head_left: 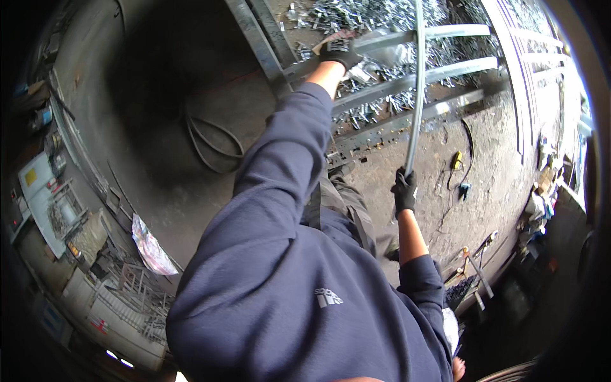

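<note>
Head view, nearest first: your right hand (pixel 404 191), gloved in black, is wrapped tight around the lower end of a long grey metal bar (pixel 417 83) that runs up and away from you across the frame. All your hold sits at one end, so the far end could swing or sag and catch on the cross rails it passes over; a twist at your wrist would be enough to start it.

Further out, your left hand (pixel 339 51) (also in a black glove) is closed on the near end of one of the galvanised rails (pixel 439 32) lying side by side. From this angle you can't see how much of the rail the fingers go round, so treat that grasp as uncertain. You are stretched well forward over the work with that arm, and a rail that shifts under your weight could tip you toward the steel.

Beyond the rails lies a heap of small metal offcuts (pixel 382 16), loose and sharp-edged; a dropped bar would scatter them. On the concrete floor (pixel 445 159) to your right, a yellow tool with its cable (pixel 457 160) lies near your feet, a likely snag if you step back.
</note>
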### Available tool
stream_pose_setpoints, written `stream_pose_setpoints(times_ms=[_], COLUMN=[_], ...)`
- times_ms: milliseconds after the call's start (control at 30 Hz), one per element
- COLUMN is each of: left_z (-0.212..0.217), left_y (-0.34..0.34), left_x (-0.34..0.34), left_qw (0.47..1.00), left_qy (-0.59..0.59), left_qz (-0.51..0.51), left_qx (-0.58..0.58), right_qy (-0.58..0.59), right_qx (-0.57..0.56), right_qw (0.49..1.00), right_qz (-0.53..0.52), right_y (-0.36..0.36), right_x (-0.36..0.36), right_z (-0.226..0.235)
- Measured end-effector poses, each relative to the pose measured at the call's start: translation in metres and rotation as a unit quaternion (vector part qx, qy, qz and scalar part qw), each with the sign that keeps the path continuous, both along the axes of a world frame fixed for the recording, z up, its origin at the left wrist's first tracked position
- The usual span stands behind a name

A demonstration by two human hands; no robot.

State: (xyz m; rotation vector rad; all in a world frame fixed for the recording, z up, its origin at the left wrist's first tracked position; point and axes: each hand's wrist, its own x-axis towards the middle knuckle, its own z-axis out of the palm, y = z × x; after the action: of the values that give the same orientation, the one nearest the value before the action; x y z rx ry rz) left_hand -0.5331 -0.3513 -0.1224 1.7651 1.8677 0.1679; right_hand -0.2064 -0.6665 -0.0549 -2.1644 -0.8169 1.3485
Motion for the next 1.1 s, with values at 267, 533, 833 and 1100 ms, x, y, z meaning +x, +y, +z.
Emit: stream_pose_setpoints(times_ms=[267,533,833,1100], left_z=[-0.028,-0.018,0.062,0.069], left_y=[0.010,-0.071,-0.433,-0.490], left_x=[0.005,-0.012,0.063,0.254], left_qw=[0.997,0.949,0.823,0.521], left_qy=[-0.016,-0.225,-0.466,-0.726], left_qz=[-0.047,-0.045,0.322,0.255], left_qx=[0.057,0.214,0.031,-0.369], right_qy=[-0.007,0.000,0.322,0.189], right_qx=[0.072,0.030,0.050,-0.067], right_qw=[0.997,0.998,0.944,0.972], right_qz=[0.003,0.048,0.053,0.121], right_y=[0.005,-0.017,-0.079,-0.288], right_x=[0.003,0.024,0.100,0.262], right_z=[0.005,0.020,0.059,-0.022])
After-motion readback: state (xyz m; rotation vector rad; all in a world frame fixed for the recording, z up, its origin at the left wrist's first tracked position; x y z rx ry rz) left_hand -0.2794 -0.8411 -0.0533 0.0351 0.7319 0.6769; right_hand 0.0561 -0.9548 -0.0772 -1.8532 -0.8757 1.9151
